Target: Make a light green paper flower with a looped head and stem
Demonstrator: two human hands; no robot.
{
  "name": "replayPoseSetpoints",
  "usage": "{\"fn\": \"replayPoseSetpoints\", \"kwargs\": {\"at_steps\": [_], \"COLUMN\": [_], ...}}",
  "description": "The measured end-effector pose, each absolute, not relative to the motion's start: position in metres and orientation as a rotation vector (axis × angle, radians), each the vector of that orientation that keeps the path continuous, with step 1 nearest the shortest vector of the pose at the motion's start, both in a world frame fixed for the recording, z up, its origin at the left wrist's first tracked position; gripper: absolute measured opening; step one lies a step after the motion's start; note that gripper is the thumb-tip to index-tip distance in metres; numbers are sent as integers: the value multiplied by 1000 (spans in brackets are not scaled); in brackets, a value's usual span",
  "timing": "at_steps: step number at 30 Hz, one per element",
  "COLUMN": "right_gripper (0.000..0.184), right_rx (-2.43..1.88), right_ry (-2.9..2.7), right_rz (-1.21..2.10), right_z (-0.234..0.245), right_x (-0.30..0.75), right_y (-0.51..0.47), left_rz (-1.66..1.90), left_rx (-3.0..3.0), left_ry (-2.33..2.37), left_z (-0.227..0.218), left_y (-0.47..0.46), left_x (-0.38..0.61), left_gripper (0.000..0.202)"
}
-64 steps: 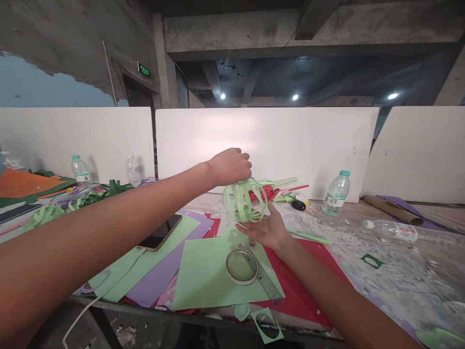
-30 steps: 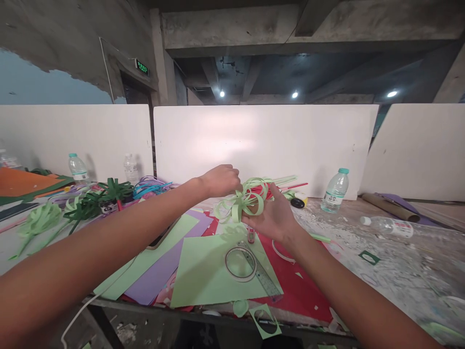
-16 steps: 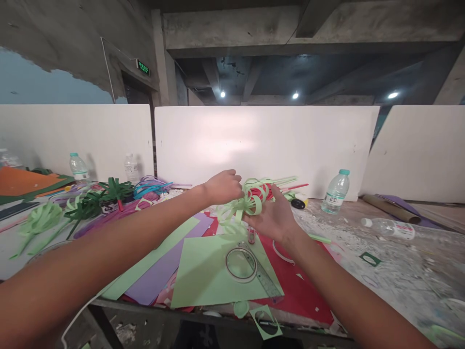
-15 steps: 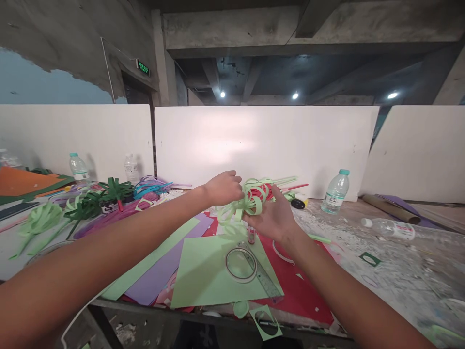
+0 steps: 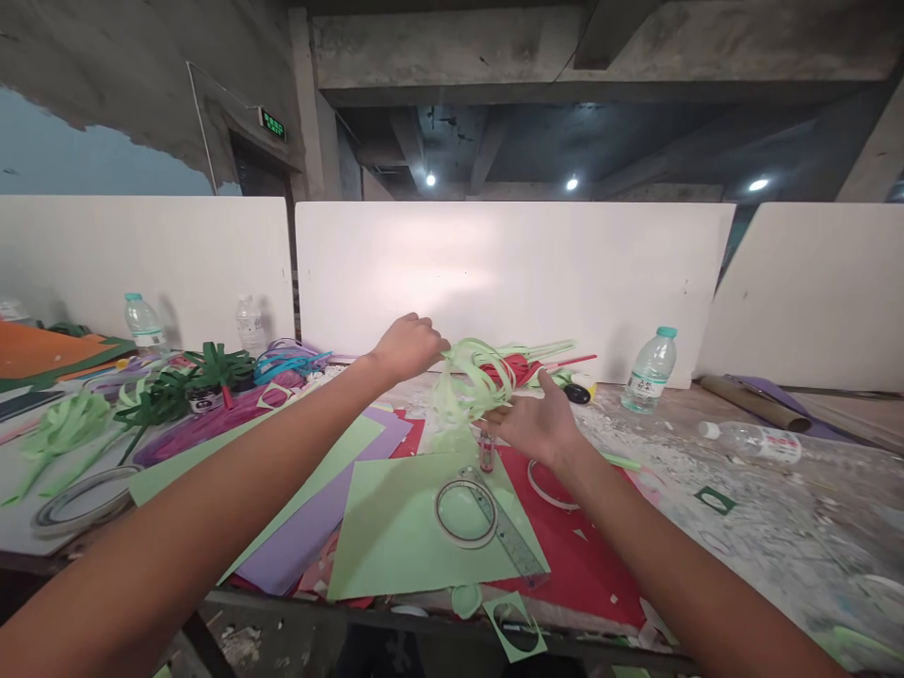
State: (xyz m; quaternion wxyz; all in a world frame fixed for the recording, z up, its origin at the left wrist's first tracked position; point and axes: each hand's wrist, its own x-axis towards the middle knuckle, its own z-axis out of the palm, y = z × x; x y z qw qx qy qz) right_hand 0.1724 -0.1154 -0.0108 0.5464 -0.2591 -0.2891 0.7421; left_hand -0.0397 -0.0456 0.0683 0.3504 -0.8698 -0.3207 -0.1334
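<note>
My left hand (image 5: 410,347) is closed, its fingertips pinching the end of a looped bunch of light green paper strips (image 5: 462,381). The loops hang to the right of it above the table, slightly blurred. My right hand (image 5: 533,421) is beside the lower right of the loops, thumb up and apart from the outstretched fingers. Whether its fingertips touch the strips I cannot tell. Just behind the loops lies a bundle of red paper strips (image 5: 514,369). Below the hands, a roll of tape (image 5: 439,520) and a clear ruler (image 5: 519,546) rest on a light green sheet (image 5: 381,537).
Purple paper (image 5: 300,527) and red paper (image 5: 593,574) spread around the green sheet. Dark green paper flowers (image 5: 217,363) and another tape roll (image 5: 53,516) are at the left. An upright water bottle (image 5: 648,372) and a lying bottle (image 5: 759,444) are at the right. A white board (image 5: 515,273) stands behind.
My left hand has moved up and to the left, drawing the green loops away from the right hand. My right hand has come away from the loops, its thumb and fingers further apart.
</note>
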Motion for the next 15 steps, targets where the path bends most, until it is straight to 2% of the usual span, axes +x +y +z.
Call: {"fn": "replayPoseSetpoints", "kwargs": {"at_steps": [3,7,12,15], "right_gripper": [85,83,61,44], "right_rx": [-642,-654,-702,-790], "right_ry": [-669,-701,-801,-862], "right_rz": [1680,1595,1562,1583], "right_z": [-16,-12,-11,-15], "right_x": [188,202,212,217], "right_y": [-97,-72,-60,-56], "left_rz": [-421,-458,-348,-296], "left_rx": [-2202,-2192,-2265,-2300], "left_ry": [-1067,-1287,-1463,-1488], "left_z": [59,26,-21,-26], "left_y": [-27,-3,17,27], "left_x": [-47,-54,-78,-84], "left_gripper": [24,31,30,30]}}
